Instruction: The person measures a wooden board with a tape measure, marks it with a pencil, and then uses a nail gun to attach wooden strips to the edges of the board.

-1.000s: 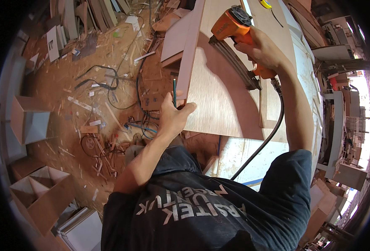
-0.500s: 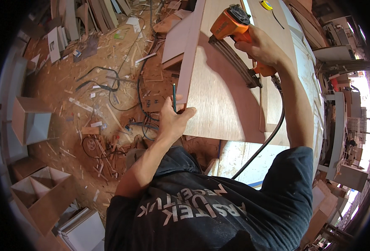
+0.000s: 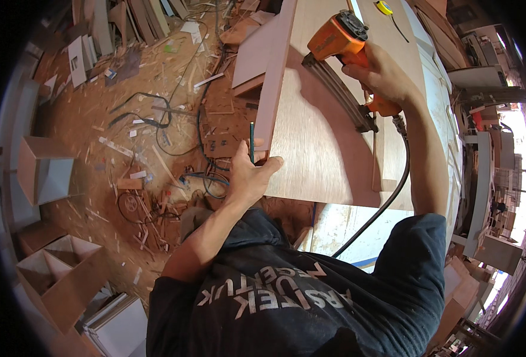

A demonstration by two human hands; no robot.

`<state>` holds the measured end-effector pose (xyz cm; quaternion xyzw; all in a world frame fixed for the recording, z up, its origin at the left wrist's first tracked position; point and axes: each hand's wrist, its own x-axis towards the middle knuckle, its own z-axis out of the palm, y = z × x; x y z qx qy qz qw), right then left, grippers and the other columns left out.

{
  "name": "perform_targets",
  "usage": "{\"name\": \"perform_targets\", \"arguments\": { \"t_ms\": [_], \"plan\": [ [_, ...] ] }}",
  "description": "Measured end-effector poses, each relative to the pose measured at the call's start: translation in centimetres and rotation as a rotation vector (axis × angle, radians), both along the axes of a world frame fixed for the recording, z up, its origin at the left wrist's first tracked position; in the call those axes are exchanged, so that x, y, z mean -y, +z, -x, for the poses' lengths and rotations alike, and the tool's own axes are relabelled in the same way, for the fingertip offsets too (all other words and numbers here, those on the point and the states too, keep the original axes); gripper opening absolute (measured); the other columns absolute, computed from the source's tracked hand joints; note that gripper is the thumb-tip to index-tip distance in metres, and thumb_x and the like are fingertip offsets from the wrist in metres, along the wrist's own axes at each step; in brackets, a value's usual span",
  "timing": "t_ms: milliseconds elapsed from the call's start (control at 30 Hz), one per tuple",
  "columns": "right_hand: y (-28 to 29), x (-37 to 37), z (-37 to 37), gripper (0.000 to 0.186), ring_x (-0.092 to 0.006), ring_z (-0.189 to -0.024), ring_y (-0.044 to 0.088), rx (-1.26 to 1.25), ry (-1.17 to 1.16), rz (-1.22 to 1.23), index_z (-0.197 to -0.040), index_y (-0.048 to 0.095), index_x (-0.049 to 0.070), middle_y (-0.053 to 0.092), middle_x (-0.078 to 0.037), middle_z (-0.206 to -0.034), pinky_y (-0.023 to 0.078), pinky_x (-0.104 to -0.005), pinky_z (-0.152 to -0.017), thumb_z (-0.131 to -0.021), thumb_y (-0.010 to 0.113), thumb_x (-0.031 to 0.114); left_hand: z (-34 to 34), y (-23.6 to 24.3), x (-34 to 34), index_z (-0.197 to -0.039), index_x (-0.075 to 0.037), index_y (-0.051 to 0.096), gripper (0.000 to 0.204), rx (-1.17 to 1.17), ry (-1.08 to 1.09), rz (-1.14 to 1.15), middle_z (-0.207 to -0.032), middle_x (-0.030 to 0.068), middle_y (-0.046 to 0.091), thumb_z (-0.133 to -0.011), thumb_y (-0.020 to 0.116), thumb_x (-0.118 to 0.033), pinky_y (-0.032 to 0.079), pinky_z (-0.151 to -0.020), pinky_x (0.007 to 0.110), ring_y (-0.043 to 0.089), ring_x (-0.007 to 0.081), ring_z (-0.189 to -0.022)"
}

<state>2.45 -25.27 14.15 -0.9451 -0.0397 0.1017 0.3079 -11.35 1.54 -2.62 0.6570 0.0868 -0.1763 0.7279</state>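
Observation:
My right hand (image 3: 383,74) is wrapped round the grip of an orange nail gun (image 3: 338,37), held over the wooden panel. The gun's long dark magazine (image 3: 339,92) slants toward me, and a black air hose (image 3: 401,184) runs from its handle. At the panel's left edge, my left hand (image 3: 251,172) holds a thin dark pencil (image 3: 252,141) upright between its fingers. The thumb of that hand rests on the panel's near left corner, with the other fingers at its side edge. Light plywood (image 3: 307,149) forms the panel's top, partly in the gun's shadow.
A yellow tape measure (image 3: 384,8) lies at the panel's far end. On the left, the floor (image 3: 96,178) is strewn with offcuts, cables and wood scraps. Open wooden boxes (image 3: 66,268) stand at the lower left; boards (image 3: 105,27) lean at the back left.
The nail gun and my right hand have shifted slightly right and nearer in the picture. Panel and left hand show a similar small shift; both grips are unchanged.

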Motion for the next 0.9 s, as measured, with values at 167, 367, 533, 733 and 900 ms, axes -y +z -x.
{"name": "perform_targets", "arguments": {
  "t_ms": [167, 367, 533, 733, 900],
  "plan": [
    [-0.6, 4.0, -3.2, 0.036, -0.0113, -0.063, 0.056, 0.102, -0.071, -0.049, -0.120, 0.058, 0.000, 0.061, -0.003, -0.083, 0.047, -0.0300, -0.058, -0.092, 0.073, 0.017, -3.8, -1.5, 1.5, -0.127, 0.005, 0.052, 0.055, 0.026, -0.001, 0.004, -0.101, 0.0165, 0.072, -0.084, 0.081, -0.012, 0.054, -0.079, 0.030, 0.069, 0.0178, -0.090],
    [-0.6, 3.1, -8.8, 0.041, -0.0112, -0.066, 0.058, 0.053, -0.058, -0.117, -0.119, 0.056, 0.000, 0.060, -0.003, -0.085, 0.048, -0.0302, -0.059, -0.088, 0.075, 0.020, -10.3, -0.7, 4.1, -0.133, 0.008, 0.050, 0.064, 0.113, -0.014, -0.041, -0.102, 0.0170, 0.073, -0.082, 0.082, -0.016, 0.054, -0.079, 0.033, 0.070, 0.0202, -0.090],
    [-0.6, 3.6, -12.4, 0.036, -0.0129, -0.062, 0.058, 0.050, -0.024, -0.068, -0.112, 0.059, 0.000, 0.060, -0.004, -0.079, 0.049, -0.0313, -0.056, -0.086, 0.074, 0.020, -10.4, -1.2, 4.4, -0.135, 0.009, 0.049, 0.065, 0.107, -0.007, -0.056, -0.101, 0.0178, 0.073, -0.083, 0.081, -0.014, 0.054, -0.079, 0.033, 0.070, 0.0211, -0.090],
    [-0.7, 4.0, -13.9, 0.037, -0.0139, -0.059, 0.058, 0.041, -0.029, -0.046, -0.111, 0.060, -0.001, 0.060, -0.005, -0.077, 0.049, -0.0324, -0.054, -0.084, 0.074, 0.020, -10.1, -1.1, 4.6, -0.133, 0.009, 0.049, 0.063, 0.121, 0.007, -0.041, -0.098, 0.0165, 0.073, -0.083, 0.081, -0.014, 0.054, -0.076, 0.033, 0.070, 0.0198, -0.086],
    [-0.7, 4.3, -14.8, 0.037, -0.0140, -0.057, 0.057, 0.050, -0.011, -0.037, -0.110, 0.061, -0.002, 0.061, -0.005, -0.076, 0.049, -0.0326, -0.053, -0.083, 0.074, 0.020, -10.1, -0.8, 4.7, -0.131, 0.008, 0.049, 0.062, 0.141, 0.007, -0.051, -0.094, 0.0151, 0.073, -0.083, 0.081, -0.014, 0.054, -0.073, 0.033, 0.069, 0.0181, -0.082]
  ]
}}
